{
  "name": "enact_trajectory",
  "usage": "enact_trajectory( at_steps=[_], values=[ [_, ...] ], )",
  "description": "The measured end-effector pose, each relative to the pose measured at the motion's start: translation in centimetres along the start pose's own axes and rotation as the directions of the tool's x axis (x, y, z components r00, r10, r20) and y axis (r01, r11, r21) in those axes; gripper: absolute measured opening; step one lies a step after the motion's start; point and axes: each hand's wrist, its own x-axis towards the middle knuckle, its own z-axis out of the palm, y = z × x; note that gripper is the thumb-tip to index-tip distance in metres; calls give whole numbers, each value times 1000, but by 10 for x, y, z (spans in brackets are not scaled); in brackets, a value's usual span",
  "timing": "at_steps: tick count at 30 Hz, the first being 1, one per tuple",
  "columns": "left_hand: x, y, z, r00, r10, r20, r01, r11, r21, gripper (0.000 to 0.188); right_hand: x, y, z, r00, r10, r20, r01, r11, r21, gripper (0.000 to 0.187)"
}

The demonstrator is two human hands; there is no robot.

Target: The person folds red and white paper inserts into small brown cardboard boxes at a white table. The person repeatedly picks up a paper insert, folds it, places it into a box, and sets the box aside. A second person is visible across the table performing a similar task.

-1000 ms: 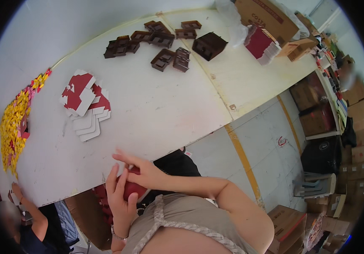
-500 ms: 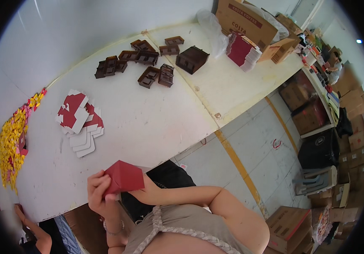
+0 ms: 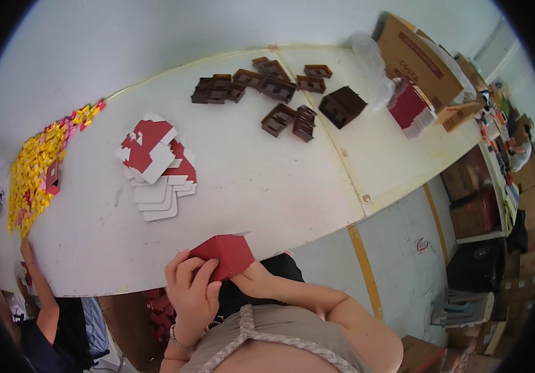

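Observation:
A small red cardboard box [image 3: 229, 255] is held between my two hands, just over the table's front edge. Its smooth red sides face up and toward me. My left hand [image 3: 191, 289] grips its left side, with the fingers curled over the near face. At the box's right end, my right hand [image 3: 256, 281] holds on; its fingertips are hidden by the box. Beyond lies a loose stack of flat red and white box blanks [image 3: 167, 202]. Several dark brown plastic trays [image 3: 278, 89] sit farther back on the white table [image 3: 242, 186].
A heap of yellow and pink wrapped pieces [image 3: 37, 165] covers the table's left end, where another person's arm [image 3: 45, 292] reaches in. At the far right stand a stack of red sheets [image 3: 412, 110] and a large open carton [image 3: 417, 59]. Red pieces [image 3: 162, 314] lie below the edge.
My view has swung left, so the table's things appear farther right. The red box has tilted in my hands, and my left fingers have shifted along its near face. Another person's hand has reached the yellow heap.

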Motion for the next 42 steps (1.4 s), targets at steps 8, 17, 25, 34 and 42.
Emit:
enact_trajectory(
  at_steps=[8,17,25,34,42],
  values=[
    [5,-36,13,997,21,76,-7,985,-171,36,17,-7,2,947,301,-107,-277,940,198,20],
    [-4,-72,39,983,-111,145,180,730,-659,79,48,1,-9,960,280,24,-279,960,-37,26],
    [-3,-89,27,965,-173,198,262,709,-655,74,76,26,14,951,262,164,-238,959,-152,20],
    [34,-106,34,890,-425,164,182,2,-983,67,120,18,-43,944,-166,-284,-165,508,-845,12],
    [28,-140,53,865,-336,372,494,702,-514,80,150,44,-263,569,71,-819,-819,-46,-572,64]
  ],
)
